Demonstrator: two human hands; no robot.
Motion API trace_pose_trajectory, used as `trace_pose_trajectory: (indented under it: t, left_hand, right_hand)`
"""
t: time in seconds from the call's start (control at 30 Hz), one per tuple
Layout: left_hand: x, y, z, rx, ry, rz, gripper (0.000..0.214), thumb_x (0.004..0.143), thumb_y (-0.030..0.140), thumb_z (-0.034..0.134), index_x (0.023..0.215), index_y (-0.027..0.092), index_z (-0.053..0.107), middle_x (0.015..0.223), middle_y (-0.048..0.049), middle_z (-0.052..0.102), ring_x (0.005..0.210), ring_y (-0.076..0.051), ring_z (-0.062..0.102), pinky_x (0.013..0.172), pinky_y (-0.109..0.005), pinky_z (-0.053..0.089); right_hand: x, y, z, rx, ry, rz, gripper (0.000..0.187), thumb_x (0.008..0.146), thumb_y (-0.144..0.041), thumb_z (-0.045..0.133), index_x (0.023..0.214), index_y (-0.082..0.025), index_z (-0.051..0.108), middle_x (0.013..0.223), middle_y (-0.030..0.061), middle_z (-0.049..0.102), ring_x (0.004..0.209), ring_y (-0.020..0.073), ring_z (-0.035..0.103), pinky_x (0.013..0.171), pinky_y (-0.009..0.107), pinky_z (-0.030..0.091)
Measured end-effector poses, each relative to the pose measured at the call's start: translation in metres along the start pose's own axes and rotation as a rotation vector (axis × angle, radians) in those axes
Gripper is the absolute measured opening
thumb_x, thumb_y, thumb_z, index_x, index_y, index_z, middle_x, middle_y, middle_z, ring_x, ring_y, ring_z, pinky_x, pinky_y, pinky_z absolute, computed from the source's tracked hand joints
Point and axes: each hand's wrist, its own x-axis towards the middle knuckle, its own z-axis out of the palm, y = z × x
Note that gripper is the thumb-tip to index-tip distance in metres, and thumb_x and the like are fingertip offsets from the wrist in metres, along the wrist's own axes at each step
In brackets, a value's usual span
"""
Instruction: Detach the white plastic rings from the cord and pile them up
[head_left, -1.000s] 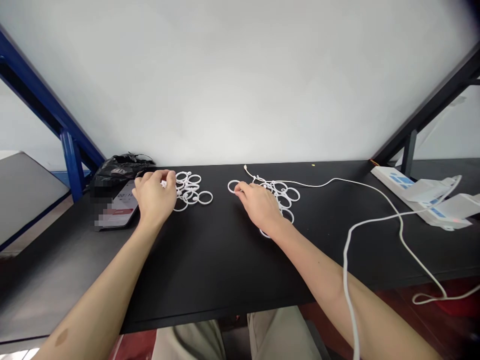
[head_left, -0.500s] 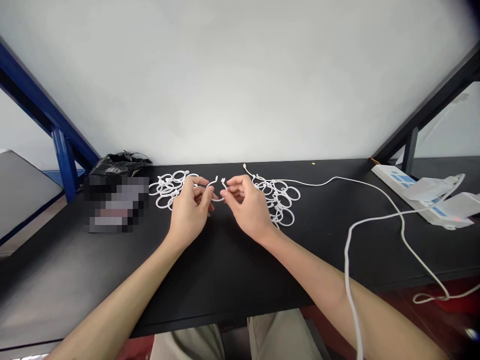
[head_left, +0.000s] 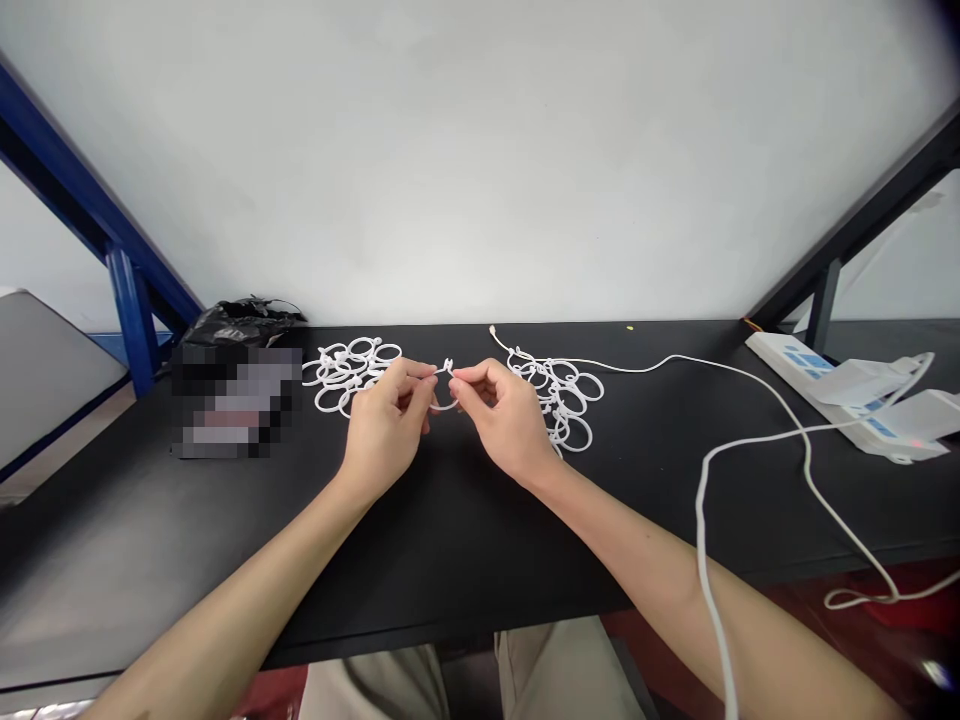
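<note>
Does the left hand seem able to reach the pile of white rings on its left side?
Probably yes: the left hand, pinching a white ring, is right beside the left pile, with nothing between.

Looks like a small workshop / assembly bench, not a home. Evidence: plain black worktable [head_left: 450, 540] set vs. bare white wall [head_left: 480, 150], blue steel frame [head_left: 127, 300] at 10 o'clock, black frame post [head_left: 825, 300] at 2 o'clock, white power strip [head_left: 847, 395] w/ adapters at 3 o'clock, white cable [head_left: 750, 440] trailing across the top, bulk white plastic rings [head_left: 349, 370] piled at 12 o'clock.
</note>
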Motion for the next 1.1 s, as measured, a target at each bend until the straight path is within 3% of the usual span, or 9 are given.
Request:
trace_pose_trajectory:
  t: [0.2,0.3,0.47,0.6,0.7,0.83,0.97,1.1]
  left_hand:
    - [0.0,-0.003,0.001,0.089,-0.062,0.032,0.016,0.092,0.033,0.048,0.093,0.022,0.059,0.052,0.0074,0.056,0.047,-0.01,0.054,0.053,-0.022,0.041]
    - [0.006,-0.004,0.0,0.175,-0.022,0.005,0.015,0.09,0.033,0.048,0.093,0.022,0.059,0.058,0.0058,0.061,0.05,-0.012,0.056,0.057,-0.024,0.042]
    - [0.027,-0.022,-0.015,0.334,0.23,-0.117,0.02,0.089,0.036,0.048,0.095,0.023,0.061,0.065,0.0028,0.064,0.062,-0.016,0.061,0.069,-0.029,0.045]
    - [0.04,-0.045,-0.031,0.52,0.25,-0.218,0.029,0.088,0.038,0.045,0.099,0.02,0.065,0.08,-0.0068,0.068,0.09,-0.028,0.062,0.085,-0.041,0.045]
    - [0.043,-0.054,-0.036,0.621,0.201,-0.264,0.04,0.089,0.041,0.042,0.112,0.019,0.066,0.103,-0.0147,0.069,0.115,-0.039,0.05,0.095,-0.054,0.04]
    - [0.04,-0.052,-0.038,0.646,0.204,-0.27,0.048,0.09,0.048,0.041,0.121,0.02,0.063,0.126,-0.0188,0.06,0.122,-0.044,0.042,0.097,-0.061,0.035]
    - [0.033,-0.04,-0.037,0.608,0.231,-0.14,0.041,0.089,0.048,0.044,0.11,0.02,0.066,0.123,-0.0189,0.06,0.119,-0.042,0.044,0.095,-0.06,0.036]
    - [0.023,-0.024,-0.022,0.536,0.151,0.069,0.025,0.09,0.038,0.046,0.092,0.022,0.065,0.1,-0.0096,0.069,0.104,-0.032,0.053,0.095,-0.049,0.039]
  right_hand:
    - [0.002,0.004,-0.007,-0.051,-0.117,-0.029,0.011,0.089,-0.03,0.059,0.09,-0.02,0.065,0.082,0.0002,0.071,0.074,0.0142,0.067,0.07,0.028,0.053]
    - [0.011,0.004,-0.012,-0.166,-0.185,-0.076,0.017,0.094,-0.03,0.053,0.098,-0.022,0.066,0.091,0.0003,0.072,0.08,0.0138,0.067,0.075,0.028,0.053]
    - [0.028,0.014,-0.03,-0.838,-0.018,-0.085,0.025,0.095,-0.031,0.051,0.107,-0.018,0.068,0.104,0.0088,0.069,0.101,0.0256,0.057,0.089,0.04,0.045]
    - [0.034,0.03,-0.045,-1.159,-0.01,0.015,0.027,0.089,-0.037,0.059,0.102,-0.016,0.072,0.107,0.0134,0.064,0.105,0.0323,0.049,0.089,0.044,0.042]
    - [0.035,0.04,-0.046,-1.205,-0.035,0.016,0.023,0.088,-0.032,0.061,0.102,-0.018,0.072,0.107,0.0119,0.062,0.105,0.0307,0.047,0.089,0.041,0.04]
    - [0.037,0.044,-0.042,-1.214,-0.053,-0.02,0.015,0.089,-0.025,0.059,0.096,-0.019,0.071,0.103,0.0122,0.063,0.1,0.0287,0.048,0.085,0.041,0.041]
    - [0.036,0.041,-0.038,-1.163,-0.122,-0.077,0.014,0.088,-0.017,0.056,0.087,-0.019,0.069,0.094,0.013,0.067,0.092,0.0284,0.053,0.08,0.043,0.042]
    - [0.031,0.034,-0.032,-1.036,-0.229,-0.122,0.017,0.087,-0.01,0.054,0.083,-0.02,0.067,0.09,0.0095,0.068,0.087,0.025,0.056,0.08,0.041,0.042]
